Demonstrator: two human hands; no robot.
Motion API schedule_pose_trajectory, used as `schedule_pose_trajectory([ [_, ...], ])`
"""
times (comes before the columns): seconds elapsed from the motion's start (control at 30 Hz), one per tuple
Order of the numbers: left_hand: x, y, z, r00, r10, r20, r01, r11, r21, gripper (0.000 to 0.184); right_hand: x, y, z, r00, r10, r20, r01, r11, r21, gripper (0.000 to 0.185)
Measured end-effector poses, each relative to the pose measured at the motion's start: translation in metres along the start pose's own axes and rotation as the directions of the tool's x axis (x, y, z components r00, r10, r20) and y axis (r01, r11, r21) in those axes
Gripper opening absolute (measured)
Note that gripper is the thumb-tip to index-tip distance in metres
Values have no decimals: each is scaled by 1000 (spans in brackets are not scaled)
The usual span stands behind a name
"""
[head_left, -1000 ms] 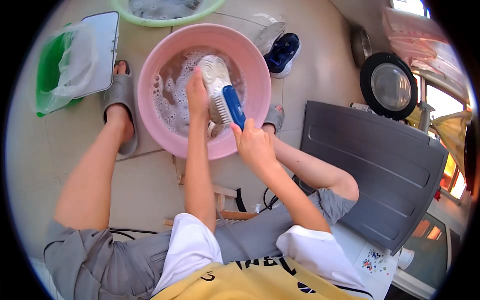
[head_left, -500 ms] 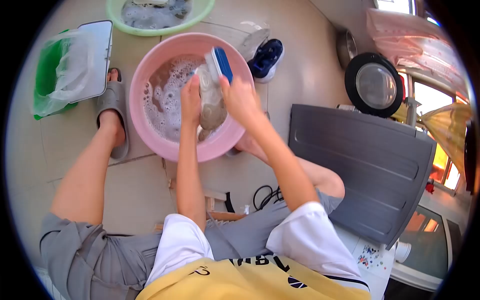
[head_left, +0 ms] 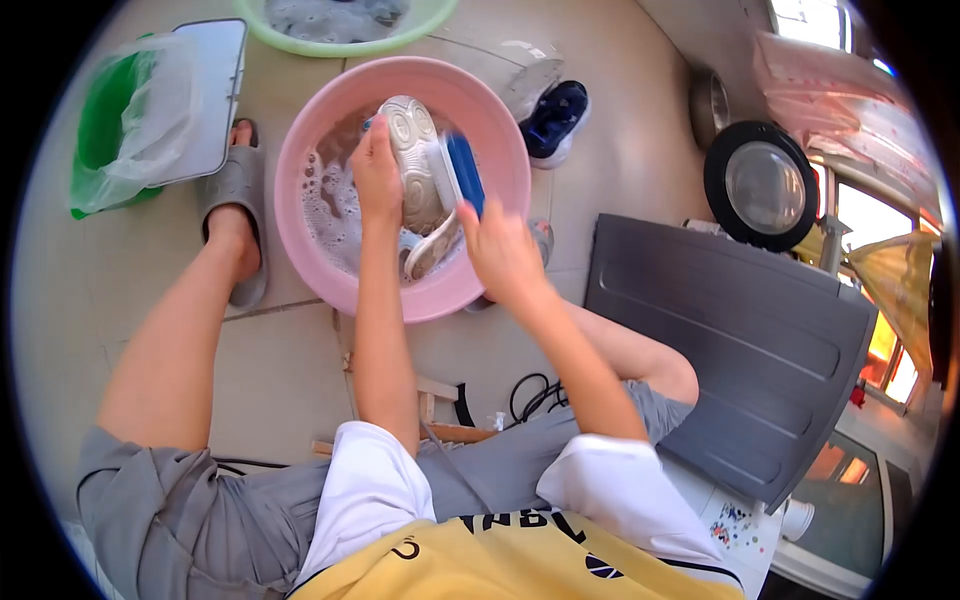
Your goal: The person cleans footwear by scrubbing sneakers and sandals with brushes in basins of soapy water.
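Observation:
A wide pink basin (head_left: 290, 190) of foamy, murky water (head_left: 335, 235) stands on the floor between my feet. Above the water, my left hand (head_left: 378, 180) grips a shoe (head_left: 412, 150) by its side, its pale patterned sole facing up. A scrubbing brush (head_left: 466, 172) with a blue back and white bristles is in my closed right hand (head_left: 505, 250). Its bristles are against or very near the right side of the sole; motion blurs the brush and right hand. Below the sole, a pale curved rim (head_left: 430, 250) shows; whether it belongs to the same shoe I cannot tell.
Beyond the basin are a light green tub (head_left: 345, 46) of soapy water and a dark blue shoe (head_left: 556, 120). A bagged green bin (head_left: 95, 140) stands left. On the right is a grey panelled appliance (head_left: 730, 340) with a round black-rimmed door (head_left: 760, 185) nearby.
The brush and my right hand have moved down along the sole, toward me. More of the sole now shows, as does the pale rim below it. The whole view has shifted slightly.

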State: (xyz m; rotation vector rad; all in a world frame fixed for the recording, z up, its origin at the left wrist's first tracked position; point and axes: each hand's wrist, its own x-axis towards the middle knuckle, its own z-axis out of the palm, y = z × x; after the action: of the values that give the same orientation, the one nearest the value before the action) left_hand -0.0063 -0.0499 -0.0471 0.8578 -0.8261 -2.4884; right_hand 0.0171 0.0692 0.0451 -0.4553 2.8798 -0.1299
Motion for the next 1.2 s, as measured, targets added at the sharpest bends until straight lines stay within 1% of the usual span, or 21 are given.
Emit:
schedule_pose_trajectory([
  [0.03, 12, -20, -11, 976, 216, 5, -214, 960, 183, 38, -10, 4, 7, 1000, -22, 10, 22, 1000, 12, 45],
  [0.07, 13, -18, -13, 974, 228, -15, -220, 955, 198, 38, -18, 12, 14, 1000, -14, -16, 14, 1000, 15, 45],
  [0.13, -8, -31, -1, 990, 88, -114, -64, 977, 201, 41, -7, 3, 11, 998, 62, -5, -62, 997, -48, 44],
  [0.2, -17, -27, 5, 991, 101, -91, -78, 972, 221, 42, 22, 15, 25, 999, -32, -24, 34, 996, 78, 43],
  [0.27, -2, -20, 0, 996, -2, -91, 9, 997, 75, 43, 9, 0, 16, 998, -32, -60, 36, 997, 66, 42],
  [0.33, 7, -2, 11, 985, 58, -162, -53, 998, 39, 44, -13, -16, 9, 993, -56, -99, 57, 998, 3, 42],
  [0.4, 6, -8, 6, 960, 9, -279, 32, 989, 142, 44, -43, -9, 22, 999, 31, 24, -31, 999, 9, 38],
  [0.43, 6, -31, 1, 960, 119, -252, -96, 990, 103, 43, -22, -13, 14, 997, 72, -6, -72, 992, -106, 38],
  [0.47, 4, -32, 0, 964, 105, -245, -78, 990, 117, 43, 3, 6, 32, 996, 94, 2, -93, 991, -99, 38],
  [0.57, 5, -28, 1, 968, 51, -245, -38, 998, 58, 44, 25, 46, 61, 995, -87, -43, 89, 995, 38, 42],
  [0.67, 16, -17, 8, 947, 96, -307, -58, 990, 132, 44, 0, 9, 22, 982, -86, -171, 70, 993, -100, 44],
  [0.7, 12, -7, 15, 922, 133, -363, -1, 940, 342, 43, 0, 7, 14, 998, 14, -54, -20, 994, -106, 44],
  [0.73, 16, -8, 13, 920, 140, -367, -5, 938, 347, 43, -3, 6, 8, 988, 139, 74, -129, 984, -125, 44],
  [0.8, 10, -25, 12, 924, 195, -328, -178, 981, 82, 43, 25, 15, 12, 995, 96, 40, -91, 989, -118, 46],
  [0.83, 11, -15, 8, 967, 95, -236, -103, 994, -22, 44, 39, 23, 18, 999, 19, 31, -17, 998, -54, 47],
  [0.87, 11, -11, 6, 968, 93, -232, -102, 994, -28, 44, 47, 25, 23, 997, -75, 10, 75, 997, 19, 47],
  [0.93, 25, 6, -2, 969, 10, -248, -51, 986, -160, 44, 21, 13, 22, 992, -116, -40, 120, 988, 99, 47],
  [1.0, 37, 1, -9, 950, 7, -311, -56, 988, -147, 48, -15, 6, 19, 998, -34, 55, 30, 997, 76, 46],
  [1.13, 14, -14, -3, 966, -48, -255, 7, 987, -160, 52, 40, 25, 25, 990, -49, -133, 64, 992, 110, 50],
  [1.17, 13, -11, -5, 973, -125, -193, 75, 966, -246, 52, 48, 28, 19, 990, -42, -136, 57, 993, 104, 50],
  [1.2, 14, 3, -1, 975, -181, -126, 131, 934, -332, 53, 60, 26, 11, 995, 89, 47, -99, 930, 353, 50],
])
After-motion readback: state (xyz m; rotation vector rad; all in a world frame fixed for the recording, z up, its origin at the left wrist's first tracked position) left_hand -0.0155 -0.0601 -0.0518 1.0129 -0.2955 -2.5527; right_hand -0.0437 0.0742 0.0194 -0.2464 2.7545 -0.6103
